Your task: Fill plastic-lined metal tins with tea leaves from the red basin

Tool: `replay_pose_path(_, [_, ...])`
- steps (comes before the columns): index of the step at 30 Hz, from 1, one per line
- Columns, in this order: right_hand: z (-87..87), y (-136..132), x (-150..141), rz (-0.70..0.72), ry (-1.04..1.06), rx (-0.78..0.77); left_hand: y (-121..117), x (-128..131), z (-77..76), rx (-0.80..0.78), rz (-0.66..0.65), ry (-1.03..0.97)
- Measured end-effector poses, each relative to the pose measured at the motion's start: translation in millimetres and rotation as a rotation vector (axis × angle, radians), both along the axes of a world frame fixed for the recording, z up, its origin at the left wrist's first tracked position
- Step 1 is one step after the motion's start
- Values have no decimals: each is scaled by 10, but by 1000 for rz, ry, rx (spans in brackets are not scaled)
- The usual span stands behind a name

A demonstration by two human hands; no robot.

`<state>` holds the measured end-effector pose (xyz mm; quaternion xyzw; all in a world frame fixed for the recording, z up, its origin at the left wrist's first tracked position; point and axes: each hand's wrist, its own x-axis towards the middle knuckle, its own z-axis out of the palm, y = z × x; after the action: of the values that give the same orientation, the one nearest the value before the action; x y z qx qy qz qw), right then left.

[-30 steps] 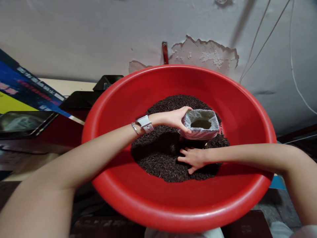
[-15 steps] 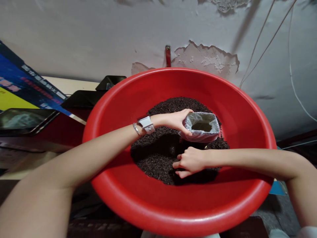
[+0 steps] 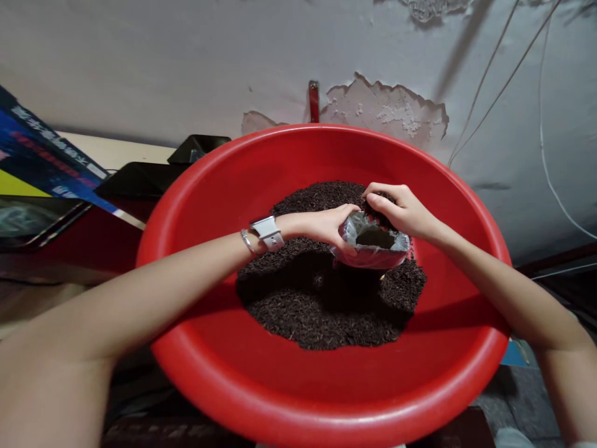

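Observation:
A big red basin (image 3: pixel 326 398) fills the view, with a heap of dark loose tea leaves (image 3: pixel 321 305) in its middle. My left hand (image 3: pixel 329 225), with a white watch and a bangle on the wrist, grips the near side of a small box lined with a clear plastic bag (image 3: pixel 373 244) that stands on the heap. My right hand (image 3: pixel 396 208) is cupped over the far edge of the bag's mouth, closed on a handful of the dark leaves. The inside of the bag looks partly filled.
A peeling grey wall (image 3: pixel 186 68) with thin cables (image 3: pixel 494 81) rises behind the basin. To the left lie dark trays (image 3: pixel 140 180) and a blue and yellow printed board (image 3: pixel 41 165). A dark surface shows below the basin's rim.
My right hand closed on leaves at the front of the heap, then rose and moved back to the bag's mouth. My left hand kept its hold on the bag.

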<state>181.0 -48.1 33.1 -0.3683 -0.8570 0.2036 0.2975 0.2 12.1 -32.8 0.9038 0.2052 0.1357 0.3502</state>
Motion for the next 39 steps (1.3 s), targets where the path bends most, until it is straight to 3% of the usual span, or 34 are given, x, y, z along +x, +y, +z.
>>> replay_pose_path(7, [-115, 182, 97, -74, -111, -62, -3, -23, 1, 24, 65, 121])
replay_pose_path(14, [-64, 170, 130, -53, -387, -110, -79, -22, 116, -15, 100, 202])
replay_pose_path(17, [-28, 163, 168, -39, -489, -43, -98, -20, 138, -32, 106, 213])
replay_pose_path(21, [34, 81, 138, -129, -488, 143, -68, -7, 96, -58, 104, 185])
replay_pose_path(23, [54, -4, 63, -50, -414, 146, -37, 1, 59, -55, 61, 134])
replay_pose_path(26, [5, -165, -96, 268, -362, -74, -13, -1, 29, -42, 27, 114])
replay_pose_path(28, [-111, -278, -202, 473, -471, -269, -29, -11, 43, -40, 62, 146])
replay_pose_path(30, [-294, -382, -289, 549, -712, -411, -63, -21, 77, -61, 97, 173])
replay_pose_path(32, [-520, -467, -343, 450, -1008, -479, -97, -25, 113, -79, 103, 182])
replay_pose_path(35, [-875, -542, -355, 188, -1322, -539, -121, -20, 142, -62, 99, 184])
replay_pose_path(39, [-1269, -567, -274, 2, -1289, -575, -111, -14, 130, -65, 95, 187])
